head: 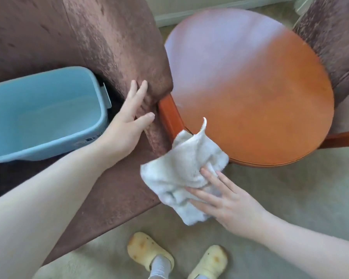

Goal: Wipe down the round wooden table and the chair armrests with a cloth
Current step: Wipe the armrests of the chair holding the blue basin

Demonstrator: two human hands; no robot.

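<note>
The round wooden table [256, 93] fills the upper right of the head view, its top glossy and orange-brown. A white cloth [177, 172] lies bunched over the wooden armrest [170, 115] of the brown chair [101, 37], just off the table's near-left edge. My right hand [230, 202] lies on the cloth's lower right part with fingers straight and spread, pressing on it. My left hand [127, 125] rests flat on the chair's brown upholstery, left of the armrest, fingers extended.
A light blue plastic tub [48, 109] sits on the chair seat at the left. A second brown chair [334, 37] stands behind the table at the right. Beige carpet [290, 194] covers the floor, and my two yellow slippers [147, 252] show at the bottom.
</note>
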